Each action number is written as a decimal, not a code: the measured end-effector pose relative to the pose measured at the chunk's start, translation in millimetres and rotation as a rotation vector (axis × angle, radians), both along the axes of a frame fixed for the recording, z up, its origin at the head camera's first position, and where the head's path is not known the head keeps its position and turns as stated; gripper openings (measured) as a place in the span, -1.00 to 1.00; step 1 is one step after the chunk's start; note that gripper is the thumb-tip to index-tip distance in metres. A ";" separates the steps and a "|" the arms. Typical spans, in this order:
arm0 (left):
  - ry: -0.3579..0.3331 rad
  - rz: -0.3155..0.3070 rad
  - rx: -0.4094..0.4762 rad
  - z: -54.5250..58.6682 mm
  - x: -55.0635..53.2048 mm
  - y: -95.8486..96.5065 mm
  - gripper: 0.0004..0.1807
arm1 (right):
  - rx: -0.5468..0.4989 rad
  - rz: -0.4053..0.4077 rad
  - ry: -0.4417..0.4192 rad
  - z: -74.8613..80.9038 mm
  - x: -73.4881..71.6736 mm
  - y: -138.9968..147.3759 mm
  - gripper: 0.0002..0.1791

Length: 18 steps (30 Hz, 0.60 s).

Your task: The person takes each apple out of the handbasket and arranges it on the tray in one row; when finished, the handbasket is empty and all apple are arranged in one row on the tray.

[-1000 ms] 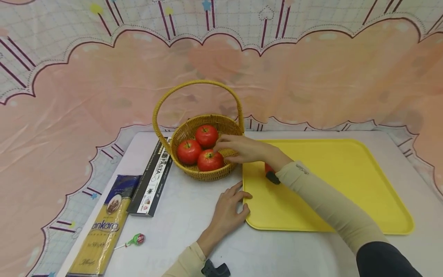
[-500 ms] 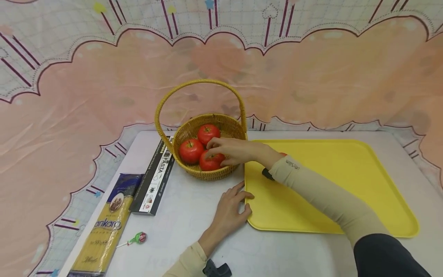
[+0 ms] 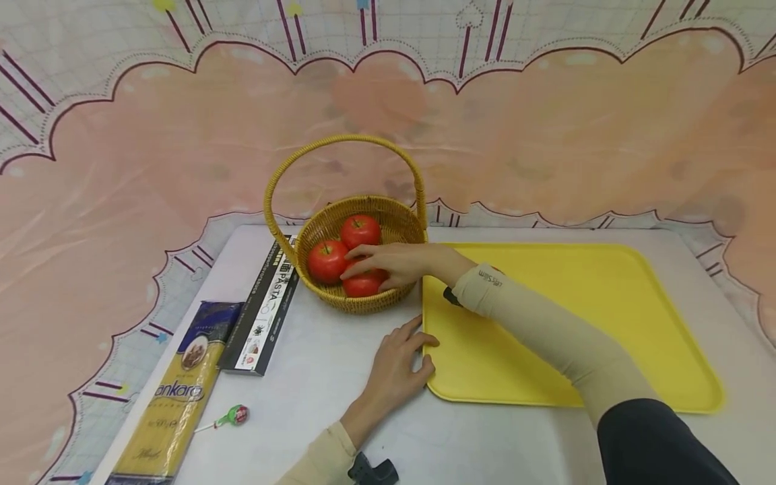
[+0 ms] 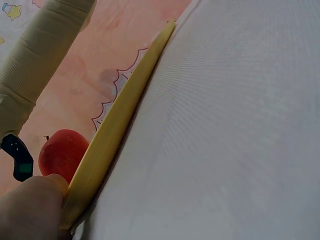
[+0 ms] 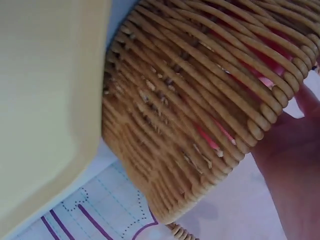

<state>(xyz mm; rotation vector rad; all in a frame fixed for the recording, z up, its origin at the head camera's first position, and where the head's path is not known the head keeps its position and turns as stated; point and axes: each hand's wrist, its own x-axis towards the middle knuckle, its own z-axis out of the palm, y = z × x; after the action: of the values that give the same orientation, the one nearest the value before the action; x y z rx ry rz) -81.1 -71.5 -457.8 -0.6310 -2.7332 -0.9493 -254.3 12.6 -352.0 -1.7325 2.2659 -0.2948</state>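
The near apple (image 3: 362,287) is found inside the wicker basket (image 3: 364,305), beside the left apple (image 3: 326,263) and the back apple (image 3: 360,230), and is covered in part by the right hand (image 3: 403,261), whose fingers are curved round it from above; how firmly it is gripped cannot be told, since the grip is hidden by the basket wall in the right wrist view. The left hand (image 3: 395,360) is laid loosely along the left rim of the yellow tray (image 3: 612,289), with nothing clenched. Beyond that rim, a fourth apple (image 4: 62,150) is seen in the left wrist view, mostly screened by the right sleeve (image 3: 533,316) in the head view. The step in hand is judged to be grasping the near apple; for the next move, a secure grip and a lift kept clear of the handle (image 3: 345,138) would be called for
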 end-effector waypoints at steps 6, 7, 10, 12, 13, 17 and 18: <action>0.041 0.003 0.018 -3.4 0.2 -0.1 -0.76 | 0.029 -0.031 -0.104 -1.6 -0.7 -4.5 -0.37; 0.043 0.003 0.019 -3.8 0.5 -0.1 -0.76 | 0.028 -0.033 -0.110 -2.1 -0.5 -5.1 -0.38; 0.049 0.000 0.022 -4.6 0.4 0.2 -0.77 | 0.031 -0.038 -0.107 -2.6 -0.2 -5.3 -0.37; 0.053 0.000 0.026 -4.5 -0.1 0.5 -0.77 | 0.033 -0.031 -0.099 -2.5 -0.1 -5.7 -0.36; 0.056 0.001 0.028 -4.3 -0.3 0.6 -0.77 | 0.033 -0.029 -0.097 -2.4 -0.1 -5.9 -0.36; 0.061 0.003 0.032 -3.3 -1.2 1.3 -0.77 | 0.030 -0.039 -0.109 -1.4 0.1 -6.2 -0.38; 0.061 0.002 0.033 -3.0 -1.3 1.5 -0.77 | 0.027 -0.049 -0.113 -1.2 0.1 -5.9 -0.38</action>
<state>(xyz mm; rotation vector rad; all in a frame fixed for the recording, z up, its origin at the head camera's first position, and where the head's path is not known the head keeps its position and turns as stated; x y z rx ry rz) -82.4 -70.0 -460.8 -0.6399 -2.6592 -0.9567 -254.2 6.7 -353.2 -1.6067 2.2233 -0.3614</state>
